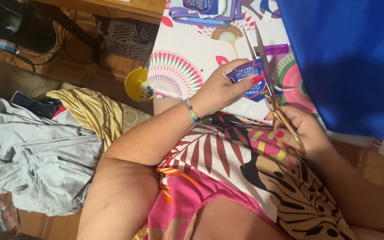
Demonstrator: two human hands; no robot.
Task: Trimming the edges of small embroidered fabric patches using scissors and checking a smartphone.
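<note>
You have a small blue embroidered patch (247,76) pinched in your left hand (222,89), thumb on top and fingers curled beneath, held just above the counter (192,49) at its near edge. The patch is shield-like in shape, blue with a red border and white stitched lettering. Your right hand (299,129) is closed through the gold handles of the scissors (267,75), whose long blades stand open in a narrow V, one blade lying along the right edge of the patch. Judging from that, you are in the middle of trimming around the border: the right side sits at the blades, and a darker blue fringe of backing shows along the lower edge, so that part looks not yet cut. How much of the far edge is done I cannot tell, as your fingers cover it.

Just right of the scissors a large sheet of plain blue fabric (347,62) covers the counter's right side. The counter cloth is white with pink, green and tan fan shapes. At its far edge lies a purple dotted strip (201,20) around another blue, white-lettered piece (201,5), partly out of frame. A short purple translucent bar (275,49) lies by the blade tips.

Left of the counter, on the floor, sits a yellow tub (136,84), and further left a heap of grey and gold clothing (50,151).
</note>
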